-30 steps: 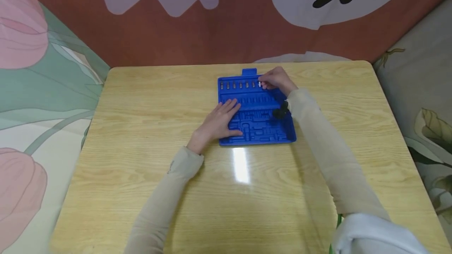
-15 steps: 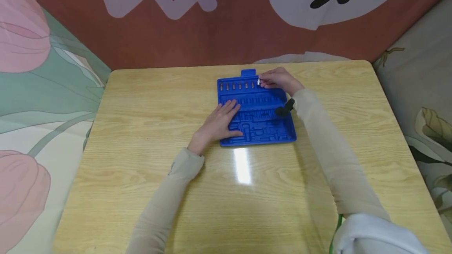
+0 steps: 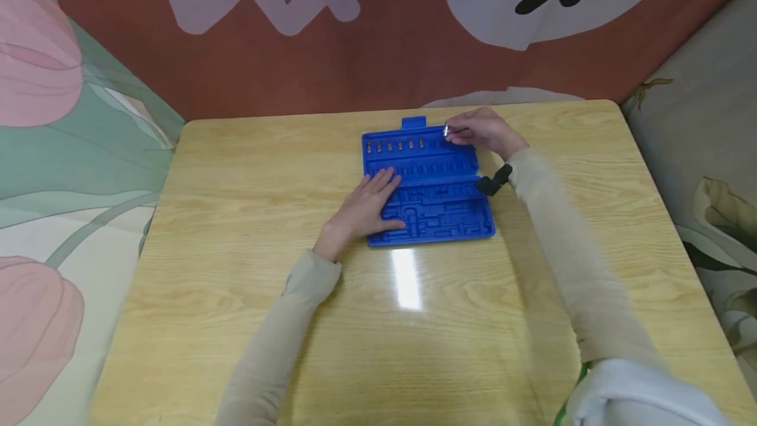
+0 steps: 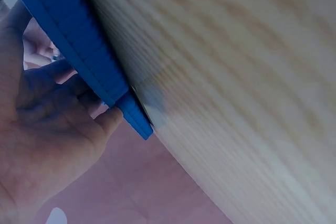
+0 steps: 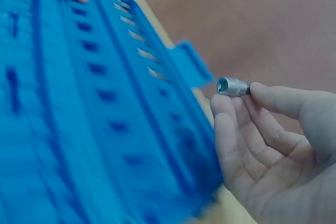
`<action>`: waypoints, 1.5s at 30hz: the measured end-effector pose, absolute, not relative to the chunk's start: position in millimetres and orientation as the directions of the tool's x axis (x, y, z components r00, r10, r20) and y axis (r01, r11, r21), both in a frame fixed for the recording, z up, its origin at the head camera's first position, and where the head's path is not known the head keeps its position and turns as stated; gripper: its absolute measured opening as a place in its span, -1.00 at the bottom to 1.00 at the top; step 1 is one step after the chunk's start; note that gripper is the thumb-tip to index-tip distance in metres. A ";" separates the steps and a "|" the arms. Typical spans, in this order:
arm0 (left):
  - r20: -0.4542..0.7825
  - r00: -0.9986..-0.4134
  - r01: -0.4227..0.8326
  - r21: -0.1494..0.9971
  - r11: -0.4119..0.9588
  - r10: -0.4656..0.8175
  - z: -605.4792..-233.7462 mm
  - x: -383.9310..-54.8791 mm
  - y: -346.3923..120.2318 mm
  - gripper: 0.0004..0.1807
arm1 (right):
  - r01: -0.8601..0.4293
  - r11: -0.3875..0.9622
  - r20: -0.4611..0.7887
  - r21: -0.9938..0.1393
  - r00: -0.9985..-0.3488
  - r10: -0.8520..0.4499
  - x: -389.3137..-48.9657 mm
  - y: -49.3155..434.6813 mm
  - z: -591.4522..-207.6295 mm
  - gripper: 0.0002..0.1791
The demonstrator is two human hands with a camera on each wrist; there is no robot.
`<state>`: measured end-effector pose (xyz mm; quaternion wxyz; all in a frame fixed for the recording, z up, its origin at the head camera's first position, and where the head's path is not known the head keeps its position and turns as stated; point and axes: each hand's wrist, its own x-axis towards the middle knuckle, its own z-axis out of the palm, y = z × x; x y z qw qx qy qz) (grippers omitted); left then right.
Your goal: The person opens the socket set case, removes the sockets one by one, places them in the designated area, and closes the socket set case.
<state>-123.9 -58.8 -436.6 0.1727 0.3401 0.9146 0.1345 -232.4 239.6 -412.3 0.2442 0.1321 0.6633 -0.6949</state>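
A blue plastic tool case [image 3: 452, 219] lies unfolded on the table, its moulded slots facing up. My left hand [image 3: 363, 206] rests on its left side with fingers spread; in the left wrist view, the case's outer wall [image 4: 79, 40] overlaps those fingers. My right hand [image 3: 487, 131] pinches a small silver socket [image 5: 232, 86] between thumb and fingers, over the case's far right part. The socket's hollow end shows in the right wrist view, with a short dark piece behind it at the thumb. Several metal bits [image 5: 136, 35] sit in the far row, left of the socket.
The wooden table [image 3: 236, 215] extends around the case, which lies near its far edge. A blue latch tab [image 3: 414, 122] sticks out from the case's far side. A black camera mount [image 3: 495, 181] hangs at my right wrist. A patterned cloth [image 3: 384, 64] stands behind the table.
My right hand has moved right and slightly away with the socket, off the spot beside the row of bits. My left hand has stayed in place on the case.
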 end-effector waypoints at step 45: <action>-0.232 -0.709 0.578 0.349 0.737 0.666 -435.5 -124.1 -55.7 0.07 | 0.395 0.439 -0.293 -0.807 -0.914 0.282 -204.0 270.3 -438.7 -0.75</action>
